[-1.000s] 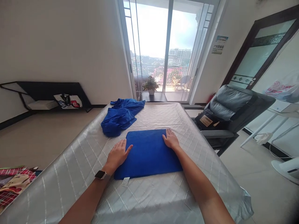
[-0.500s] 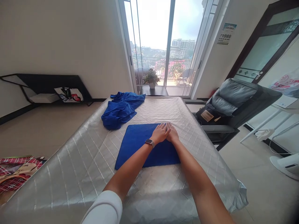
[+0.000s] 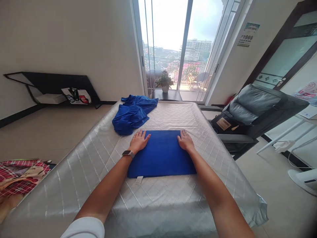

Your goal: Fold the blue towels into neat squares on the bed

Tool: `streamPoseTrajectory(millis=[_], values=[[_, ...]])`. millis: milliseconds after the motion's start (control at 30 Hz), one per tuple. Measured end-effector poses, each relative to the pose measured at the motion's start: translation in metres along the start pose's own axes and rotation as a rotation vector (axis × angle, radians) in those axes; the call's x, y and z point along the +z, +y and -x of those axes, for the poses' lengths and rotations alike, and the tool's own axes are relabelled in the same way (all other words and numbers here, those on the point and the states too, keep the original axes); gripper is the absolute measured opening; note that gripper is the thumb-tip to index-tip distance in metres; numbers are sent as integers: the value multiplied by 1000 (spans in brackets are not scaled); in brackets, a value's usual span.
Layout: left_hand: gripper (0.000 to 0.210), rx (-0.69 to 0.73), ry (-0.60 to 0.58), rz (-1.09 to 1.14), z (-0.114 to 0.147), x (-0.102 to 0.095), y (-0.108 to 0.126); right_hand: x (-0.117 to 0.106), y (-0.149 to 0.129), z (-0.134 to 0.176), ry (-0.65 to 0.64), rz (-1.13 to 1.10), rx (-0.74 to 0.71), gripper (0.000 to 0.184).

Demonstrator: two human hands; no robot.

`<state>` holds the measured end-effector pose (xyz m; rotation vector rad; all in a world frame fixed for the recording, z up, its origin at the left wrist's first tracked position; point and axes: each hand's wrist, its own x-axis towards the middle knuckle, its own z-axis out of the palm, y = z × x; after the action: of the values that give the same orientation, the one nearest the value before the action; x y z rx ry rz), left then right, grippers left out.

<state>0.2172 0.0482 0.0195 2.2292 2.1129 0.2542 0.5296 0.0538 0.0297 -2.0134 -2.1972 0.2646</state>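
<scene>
A blue cloth, folded into a flat rectangle, lies before me on the silver quilted table cover. At its far left corner my left hand rests flat, fingers stretched forward and thumb apart. My right hand lies on the far right corner in the same way, palm down. A small white tag sticks out from the cloth's near edge, toward the left. Beyond my left hand, a second blue cloth sits in a crumpled heap.
To the right stands a grey reclining chair with a black bag on it. A potted plant sits by the glass sliding door. Red checked fabric is at the lower left; a black rack stands by the wall.
My left hand has slid left across the cloth from beside my right hand to the far left corner. The white tag now shows. The view has shifted slightly.
</scene>
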Motion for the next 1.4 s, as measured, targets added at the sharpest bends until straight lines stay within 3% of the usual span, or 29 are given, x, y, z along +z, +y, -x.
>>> streamPoseTrajectory(millis=[100, 367, 567, 933, 1000, 1067, 1267, 1333, 1400], values=[[86, -18, 9, 1, 3, 1, -13, 0, 0, 0, -17, 26, 6, 70], [82, -23, 37, 31, 3, 2, -6, -18, 0, -12, -196, 65, -6, 73], [81, -21, 56, 31, 2, 5, -9, -6, 10, -11, -60, 82, -31, 70], [83, -74, -37, -68, -3, -10, -9, -4, 7, -6, -22, 30, -24, 69], [84, -91, 41, -83, -8, -14, 5, -3, 7, -6, -9, 24, -21, 69], [83, -14, 101, -54, -12, -15, 37, -2, 6, -6, 4, 18, -20, 68], [78, 373, -13, 125, -15, 6, 180, 0, 11, -4, -7, 59, -54, 65], [76, 400, -26, 156, -14, 15, 203, 0, 13, -4, -15, 82, -73, 64], [76, 373, -37, 166, -14, 21, 202, 1, 13, -4, -6, 82, -69, 65]])
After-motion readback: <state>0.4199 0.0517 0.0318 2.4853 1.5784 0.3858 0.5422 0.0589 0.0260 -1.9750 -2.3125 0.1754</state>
